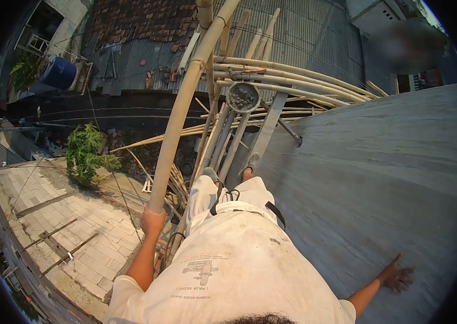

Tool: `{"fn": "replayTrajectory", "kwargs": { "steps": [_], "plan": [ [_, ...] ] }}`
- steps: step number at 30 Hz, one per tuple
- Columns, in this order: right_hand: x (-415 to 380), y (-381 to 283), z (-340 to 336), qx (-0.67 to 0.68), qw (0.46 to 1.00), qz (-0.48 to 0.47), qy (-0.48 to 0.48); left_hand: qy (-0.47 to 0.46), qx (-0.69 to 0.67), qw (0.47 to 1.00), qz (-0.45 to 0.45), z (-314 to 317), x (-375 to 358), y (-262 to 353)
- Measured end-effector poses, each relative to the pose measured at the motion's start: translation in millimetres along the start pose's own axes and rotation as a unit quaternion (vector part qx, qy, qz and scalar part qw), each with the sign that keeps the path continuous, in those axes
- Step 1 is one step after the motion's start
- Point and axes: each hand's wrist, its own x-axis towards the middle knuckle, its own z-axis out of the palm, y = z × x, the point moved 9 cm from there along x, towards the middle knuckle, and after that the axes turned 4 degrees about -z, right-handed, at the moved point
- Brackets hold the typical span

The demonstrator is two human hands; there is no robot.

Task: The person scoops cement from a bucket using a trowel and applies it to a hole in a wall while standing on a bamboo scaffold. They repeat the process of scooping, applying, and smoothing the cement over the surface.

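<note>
in the head view, the left hand is closed around the lower visible end of a thick bamboo pole, fingers wrapped over it. the pole slants up and to the right from the hand to the top edge of the view, and dark ties bind it to other bamboo near the top.

the right hand is open and holds nothing, its fingers spread over the wide grey wall on the right side. it seems to rest on the wall, but i cannot tell how firmly it presses.

a round bucket with a lumpy grey mix in it is beyond the feet, upright by the crossing canes, well apart from both hands. a flat plank runs from beside the bucket down to the right foot, which is at its near end. the left foot is near the lower ends of some straight pipes.

the person wears a stained pale shirt with print on the front, and pale trousers with dark straps. below on the left are a leafy tree and a paved slab; farther off are a blue tank and a tiled roof.
</note>
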Motion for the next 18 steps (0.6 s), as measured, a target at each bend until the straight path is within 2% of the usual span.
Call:
{"fn": "replayTrajectory", "kwargs": {
  "steps": [14, 17, 18],
  "plan": [
    [-7, 4, 11, -0.064, 0.998, 0.018, -0.018, 0.021, 0.005, 1.000, 0.008, 6, 4, -3],
    [-11, 4, 17, -0.105, 0.993, 0.020, -0.043, 0.032, 0.003, 0.999, 0.005, 5, 5, -7],
    [-10, 4, 18, -0.142, 0.985, 0.028, -0.091, 0.030, 0.003, 1.000, 0.009, 7, 7, -8]
  ]
}}
